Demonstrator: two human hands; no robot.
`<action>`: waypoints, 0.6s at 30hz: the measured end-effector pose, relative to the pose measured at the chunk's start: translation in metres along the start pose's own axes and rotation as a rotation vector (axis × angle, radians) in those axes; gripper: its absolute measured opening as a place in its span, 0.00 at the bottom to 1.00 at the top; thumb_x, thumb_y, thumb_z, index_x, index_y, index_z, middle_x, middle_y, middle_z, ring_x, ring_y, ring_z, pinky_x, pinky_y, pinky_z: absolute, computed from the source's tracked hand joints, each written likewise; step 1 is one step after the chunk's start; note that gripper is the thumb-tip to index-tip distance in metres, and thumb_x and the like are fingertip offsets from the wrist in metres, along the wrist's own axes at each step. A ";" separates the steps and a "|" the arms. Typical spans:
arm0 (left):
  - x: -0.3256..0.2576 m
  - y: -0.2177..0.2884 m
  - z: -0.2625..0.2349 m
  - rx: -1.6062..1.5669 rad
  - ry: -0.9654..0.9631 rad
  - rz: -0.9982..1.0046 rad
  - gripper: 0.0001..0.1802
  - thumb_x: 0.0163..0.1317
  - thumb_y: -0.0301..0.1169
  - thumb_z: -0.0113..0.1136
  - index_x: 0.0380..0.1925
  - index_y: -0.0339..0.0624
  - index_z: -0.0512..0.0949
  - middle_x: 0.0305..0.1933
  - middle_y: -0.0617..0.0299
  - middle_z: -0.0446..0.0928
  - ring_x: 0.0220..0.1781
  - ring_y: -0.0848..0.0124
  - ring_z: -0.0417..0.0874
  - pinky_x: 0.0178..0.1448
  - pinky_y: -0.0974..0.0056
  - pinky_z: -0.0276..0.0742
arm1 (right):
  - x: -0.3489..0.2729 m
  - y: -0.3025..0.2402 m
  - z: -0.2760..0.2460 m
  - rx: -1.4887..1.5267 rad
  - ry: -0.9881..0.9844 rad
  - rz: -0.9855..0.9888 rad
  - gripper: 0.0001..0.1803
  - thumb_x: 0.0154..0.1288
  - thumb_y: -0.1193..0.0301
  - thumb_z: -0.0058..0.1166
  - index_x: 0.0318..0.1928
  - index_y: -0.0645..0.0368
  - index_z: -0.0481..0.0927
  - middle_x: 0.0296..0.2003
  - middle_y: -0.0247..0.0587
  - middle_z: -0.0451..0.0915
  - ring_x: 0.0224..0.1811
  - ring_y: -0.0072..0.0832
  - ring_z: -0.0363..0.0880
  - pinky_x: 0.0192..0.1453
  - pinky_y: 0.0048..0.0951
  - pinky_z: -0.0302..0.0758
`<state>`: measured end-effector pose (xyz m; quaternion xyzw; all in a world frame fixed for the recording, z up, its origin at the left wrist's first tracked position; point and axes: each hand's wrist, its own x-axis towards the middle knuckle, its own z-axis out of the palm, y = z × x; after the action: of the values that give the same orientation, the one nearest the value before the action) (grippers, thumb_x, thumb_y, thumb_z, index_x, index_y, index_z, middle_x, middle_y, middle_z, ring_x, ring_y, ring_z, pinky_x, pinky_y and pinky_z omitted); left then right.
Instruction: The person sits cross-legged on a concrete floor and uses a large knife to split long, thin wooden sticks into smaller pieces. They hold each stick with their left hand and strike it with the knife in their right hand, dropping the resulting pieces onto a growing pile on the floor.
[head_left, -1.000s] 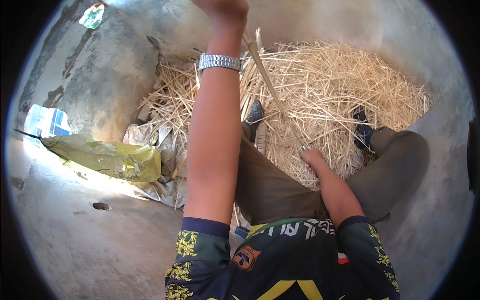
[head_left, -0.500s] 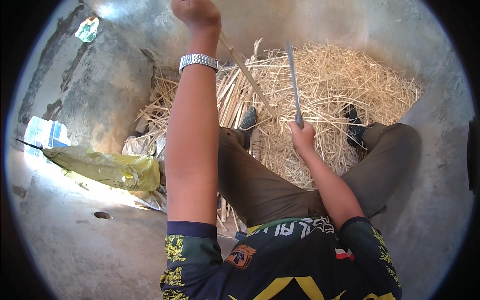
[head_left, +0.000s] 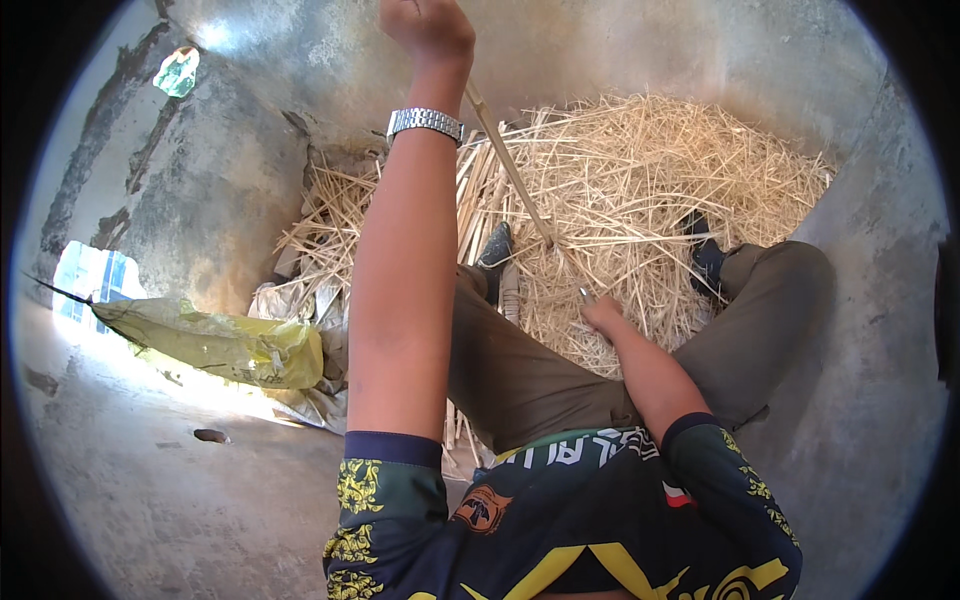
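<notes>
Though stick [head_left: 514, 172] tan, shirt lettering [head_left: 570, 454] white

Dark navy-and-green short-sleeved shirt [head_left: 560, 525], yellow scrollwork [head_left: 357, 486] on its sleeves [head_left: 415, 492], orange chest badge [head_left: 483, 509]; silver metal link wristband [head_left: 425, 122]; dark brown cloth trousers [head_left: 535, 355]; dark shoes [head_left: 497, 247].

The left arm [head_left: 402, 270] stretches long and nearly straight away from the body, the left hand [head_left: 430, 28] curled into a fist at the view's top edge, while the right arm [head_left: 660, 385] angles forward and leftward, the right hand [head_left: 604, 316] closed between the bent, spread legs [head_left: 765, 310]
</notes>
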<state>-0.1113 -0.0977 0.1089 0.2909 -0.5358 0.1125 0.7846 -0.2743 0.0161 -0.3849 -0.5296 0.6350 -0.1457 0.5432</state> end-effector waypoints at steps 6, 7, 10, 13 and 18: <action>0.001 -0.013 -0.013 0.026 -0.004 -0.001 0.25 0.82 0.45 0.42 0.24 0.46 0.70 0.18 0.72 0.63 0.19 0.79 0.62 0.24 0.67 0.58 | -0.008 -0.005 -0.005 0.058 -0.078 0.089 0.14 0.63 0.70 0.58 0.34 0.74 0.80 0.23 0.49 0.83 0.19 0.33 0.84 0.27 0.34 0.82; 0.000 -0.012 -0.014 0.032 -0.012 -0.014 0.25 0.82 0.45 0.43 0.24 0.46 0.70 0.18 0.72 0.64 0.19 0.79 0.62 0.24 0.68 0.58 | -0.011 -0.011 -0.006 0.033 -0.104 0.093 0.14 0.63 0.70 0.58 0.35 0.74 0.80 0.23 0.49 0.84 0.20 0.33 0.84 0.27 0.34 0.82; 0.002 -0.011 -0.012 -0.026 -0.001 -0.036 0.24 0.82 0.45 0.43 0.24 0.46 0.70 0.18 0.72 0.64 0.19 0.79 0.62 0.24 0.67 0.58 | -0.014 -0.011 -0.008 0.023 -0.115 0.119 0.14 0.64 0.70 0.58 0.35 0.73 0.81 0.23 0.49 0.83 0.19 0.32 0.84 0.25 0.34 0.82; 0.004 -0.013 -0.016 -0.098 -0.015 -0.054 0.24 0.82 0.45 0.44 0.25 0.46 0.70 0.18 0.72 0.64 0.19 0.79 0.63 0.24 0.68 0.58 | -0.016 -0.014 -0.011 -0.013 -0.080 0.159 0.14 0.64 0.68 0.58 0.36 0.71 0.81 0.23 0.48 0.83 0.19 0.32 0.83 0.25 0.35 0.80; 0.006 -0.014 -0.016 0.014 0.030 -0.027 0.23 0.81 0.44 0.44 0.25 0.47 0.71 0.18 0.72 0.64 0.19 0.79 0.63 0.24 0.69 0.58 | -0.011 -0.014 -0.022 -0.019 -0.056 0.183 0.16 0.68 0.62 0.55 0.43 0.64 0.84 0.26 0.44 0.84 0.23 0.30 0.84 0.28 0.34 0.79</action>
<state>-0.0899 -0.1006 0.1055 0.3021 -0.5192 0.1101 0.7919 -0.2873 0.0107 -0.3599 -0.4786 0.6666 -0.0744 0.5667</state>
